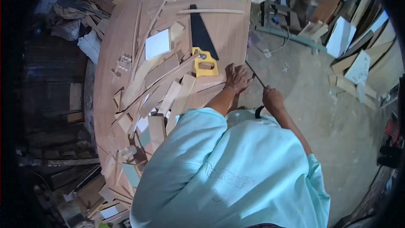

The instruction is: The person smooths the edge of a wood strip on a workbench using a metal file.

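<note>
Workbench (228,29): one handsaw (201,42), two hands.

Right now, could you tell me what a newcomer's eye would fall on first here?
A handsaw with a yellow handle lies on the round wooden tabletop, beside scattered wood offcuts. At the table's edge, the left hand presses down while the right hand grips a thin dark tool.

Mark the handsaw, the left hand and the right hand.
handsaw (205,64): head view, on the yellow handle.
left hand (237,78): head view, back of the hand, pressed on the board edge.
right hand (273,99): head view, knuckles, closed round a thin dark tool.
</note>
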### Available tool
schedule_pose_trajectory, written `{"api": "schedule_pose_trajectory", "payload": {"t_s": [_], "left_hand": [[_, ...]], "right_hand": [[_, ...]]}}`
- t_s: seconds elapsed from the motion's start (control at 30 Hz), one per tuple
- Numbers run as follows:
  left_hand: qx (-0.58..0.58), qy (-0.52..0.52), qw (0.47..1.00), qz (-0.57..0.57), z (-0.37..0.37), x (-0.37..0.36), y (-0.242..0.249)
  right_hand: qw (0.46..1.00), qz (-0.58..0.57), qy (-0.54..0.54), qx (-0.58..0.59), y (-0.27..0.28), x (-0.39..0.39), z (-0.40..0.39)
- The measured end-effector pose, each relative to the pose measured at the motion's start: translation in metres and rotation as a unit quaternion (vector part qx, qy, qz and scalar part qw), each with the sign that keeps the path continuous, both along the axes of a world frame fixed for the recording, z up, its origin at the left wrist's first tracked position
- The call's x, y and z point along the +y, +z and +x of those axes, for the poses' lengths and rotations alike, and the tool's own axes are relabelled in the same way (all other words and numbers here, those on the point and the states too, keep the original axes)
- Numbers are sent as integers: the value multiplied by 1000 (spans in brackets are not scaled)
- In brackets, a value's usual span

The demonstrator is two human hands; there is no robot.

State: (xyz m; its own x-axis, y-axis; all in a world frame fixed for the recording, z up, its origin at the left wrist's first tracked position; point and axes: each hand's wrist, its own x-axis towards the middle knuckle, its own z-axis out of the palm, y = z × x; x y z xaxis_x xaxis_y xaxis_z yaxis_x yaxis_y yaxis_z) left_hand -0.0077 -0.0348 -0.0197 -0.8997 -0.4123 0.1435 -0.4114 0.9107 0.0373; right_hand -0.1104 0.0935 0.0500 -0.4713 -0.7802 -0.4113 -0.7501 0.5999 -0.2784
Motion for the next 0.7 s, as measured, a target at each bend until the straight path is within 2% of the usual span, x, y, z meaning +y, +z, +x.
{"api": "schedule_pose_trajectory", "payload": {"t_s": [0.07, 0.1, 0.13, 0.2, 0.23, 0.3, 0.4, 0.47, 0.53, 0.6, 0.67, 0.7], "left_hand": [[-14, -25, 999, -21, -2, -2, -6], [-37, -12, 999, 12, -3, 2, 1], [-50, -15, 999, 10, -5, 3, 19], [35, -5, 999, -29, -5, 1, 4], [36, -16, 999, -31, -6, -1, 1], [95, -36, 994, 43, -5, -2, 3], [91, -32, 993, 67, -7, 1, 14], [135, -52, 989, 38, -11, 3, 13], [71, -28, 991, 113, -16, 7, 27], [62, -49, 991, 111, -20, 13, 43], [-29, 49, 945, 321, -23, 20, 71], [-32, 44, 946, 319, -26, 19, 69]], "right_hand": [[999, 2, 29, -33, 11, 4, -6], [998, -37, 38, -22, 17, 9, -4], [999, -28, 25, -17, 13, 12, -4], [992, -124, 11, -25, 0, 15, -7], [992, -126, 1, -23, -1, 17, -6], [993, -116, -14, -17, -2, 21, -1], [990, -139, -23, -15, 0, 28, -2], [988, -147, -45, -17, 7, 34, -6], [985, -156, -66, -18, 10, 39, -8], [983, -172, -57, -1, 14, 47, -10], [979, -186, -82, 1, 29, 53, -10], [975, -196, -101, 1, 35, 57, -10]]}}
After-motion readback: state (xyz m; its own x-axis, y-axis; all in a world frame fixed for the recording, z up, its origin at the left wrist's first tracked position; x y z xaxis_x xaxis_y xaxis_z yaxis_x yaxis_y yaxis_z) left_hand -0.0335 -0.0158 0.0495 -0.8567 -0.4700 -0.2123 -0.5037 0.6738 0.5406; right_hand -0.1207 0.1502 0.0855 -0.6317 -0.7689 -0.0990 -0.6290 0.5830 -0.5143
